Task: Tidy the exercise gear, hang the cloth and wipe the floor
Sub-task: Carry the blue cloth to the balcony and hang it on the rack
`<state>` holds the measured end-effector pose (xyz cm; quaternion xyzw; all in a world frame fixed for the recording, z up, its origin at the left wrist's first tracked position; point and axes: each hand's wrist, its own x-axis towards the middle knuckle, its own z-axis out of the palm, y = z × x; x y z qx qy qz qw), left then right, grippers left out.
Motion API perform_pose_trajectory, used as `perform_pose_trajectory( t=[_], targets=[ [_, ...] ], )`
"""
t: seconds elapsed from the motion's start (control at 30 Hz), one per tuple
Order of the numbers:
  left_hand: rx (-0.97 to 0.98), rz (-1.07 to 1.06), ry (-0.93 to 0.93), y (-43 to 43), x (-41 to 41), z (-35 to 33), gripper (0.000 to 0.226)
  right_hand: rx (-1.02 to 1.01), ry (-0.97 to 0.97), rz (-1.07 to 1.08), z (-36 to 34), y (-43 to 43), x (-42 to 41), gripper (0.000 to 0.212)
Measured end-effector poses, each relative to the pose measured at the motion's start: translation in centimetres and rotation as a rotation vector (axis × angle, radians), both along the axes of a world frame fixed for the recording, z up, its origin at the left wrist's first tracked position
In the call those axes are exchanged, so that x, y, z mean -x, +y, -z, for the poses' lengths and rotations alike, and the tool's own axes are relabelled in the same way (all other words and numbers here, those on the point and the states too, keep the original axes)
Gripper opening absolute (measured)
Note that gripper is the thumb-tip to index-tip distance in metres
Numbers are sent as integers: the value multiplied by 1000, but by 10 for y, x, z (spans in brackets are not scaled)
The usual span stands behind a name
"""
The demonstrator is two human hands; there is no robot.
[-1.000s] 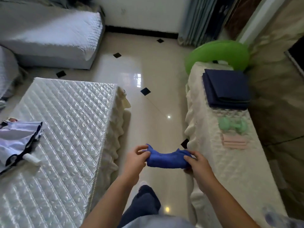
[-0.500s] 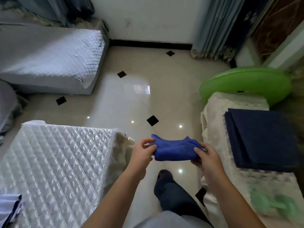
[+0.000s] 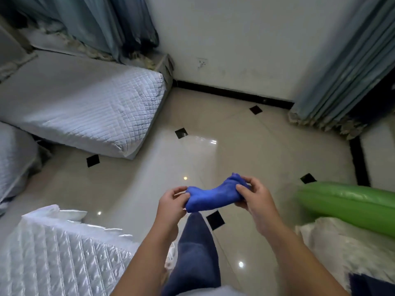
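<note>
Head view
Cloth: a blue cloth [image 3: 210, 195] bunched into a short roll, held up in the air between both hands, above the glossy beige floor [image 3: 245, 150] with its small black diamond insets.
Left hand: the left hand [image 3: 172, 202] pinches the cloth's left end — thumb on top, fingers curled under it.
Right hand: the right hand [image 3: 255, 196] grips the right end, fingers wrapped over the fabric; that end sits a little higher than the left.
Leg: a dark blue trouser leg [image 3: 195, 251] shows straight below the cloth.
Near bed: a white quilted satin bed [image 3: 53, 259] fills the lower left, just beside the left forearm.
Far bed: a pale quilted mattress [image 3: 89, 105] lies against the curtained wall [image 3: 245, 39], well apart from the hands.
Green object: a shiny green inflated shape [image 3: 346, 201] at the right edge — possibly an exercise ball, though only part of it shows.
Right surface: a cream covered top [image 3: 333, 248] under it, with a dark blue corner [image 3: 372, 285] at the frame's bottom.
</note>
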<state>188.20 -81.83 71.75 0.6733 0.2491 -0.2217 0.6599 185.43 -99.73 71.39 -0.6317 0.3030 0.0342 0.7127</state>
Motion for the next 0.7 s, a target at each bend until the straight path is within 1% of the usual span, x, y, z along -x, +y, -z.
perform_pose_trajectory(
  t=[0.17, 0.3, 0.43, 0.53, 0.7],
  targets=[
    [12, 47, 8, -18, -162, 10, 19, 34, 63, -1, 0, -19, -148, 22],
    [10, 99, -9, -51, -284, 2, 18, 119, 18, 7, -13, -53, -263, 24],
    [24, 166, 6, -96, -387, 3, 19, 89, 4, 104, -14, -93, -355, 24],
    [19, 208, 8, -134, -467, 7, 21, 83, 32, 168, 1, -130, -427, 17],
    [12, 196, 22, -194, -606, 5, 21, 46, 20, 177, 8, -194, -570, 18]
  ],
)
